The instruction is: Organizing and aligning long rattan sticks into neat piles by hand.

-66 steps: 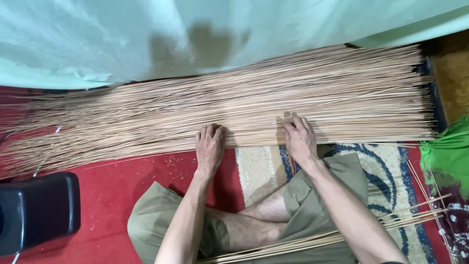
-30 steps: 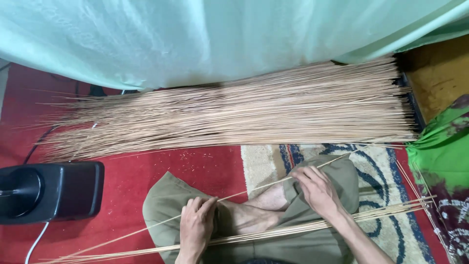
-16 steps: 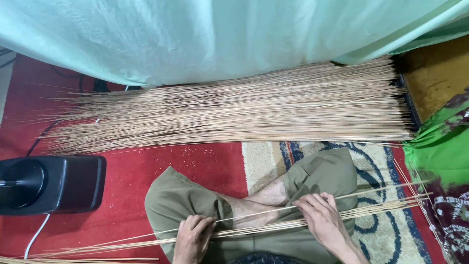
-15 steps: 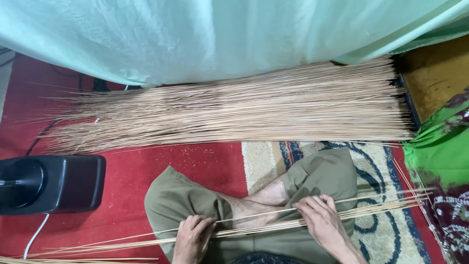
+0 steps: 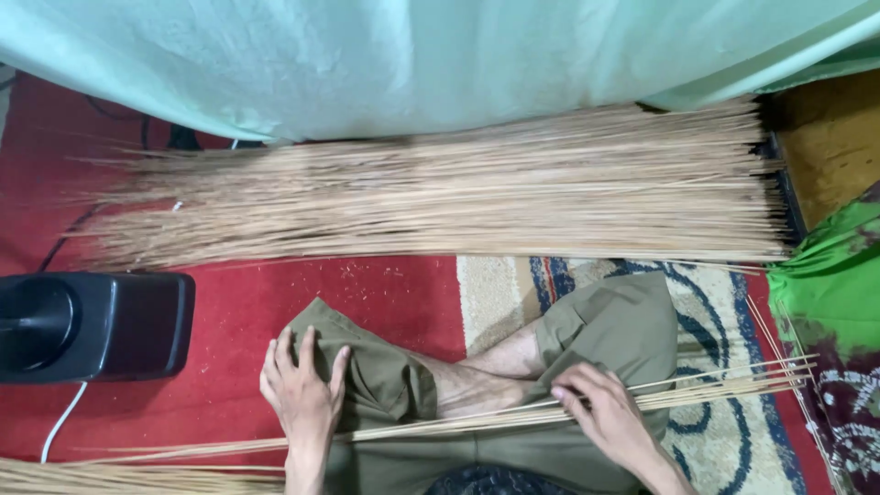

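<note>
I sit cross-legged in olive shorts on a red carpet. A small bundle of thin tan sticks [image 5: 477, 420] lies across my lap, running from lower left to right. My right hand [image 5: 610, 422] rests on that bundle near its right half, fingers curled over the sticks. My left hand [image 5: 302, 390] lies flat with spread fingers on my left knee, just above the bundle and apart from it. A large pile of long tan sticks [image 5: 440, 197] stretches across the floor beyond my knees, below a pale green cloth [image 5: 412, 55].
A black box-shaped device [image 5: 87, 325] with a white cable [image 5: 60, 426] sits at the left. A patterned cream and blue rug [image 5: 724, 367] lies under my right leg. Green fabric [image 5: 830, 275] is at the right edge. More sticks [image 5: 82, 475] lie at the bottom left.
Both hands came back from the big pile to my lap with a few sticks. Since half a second ago my left hand left the bundle and now rests on my knee.
</note>
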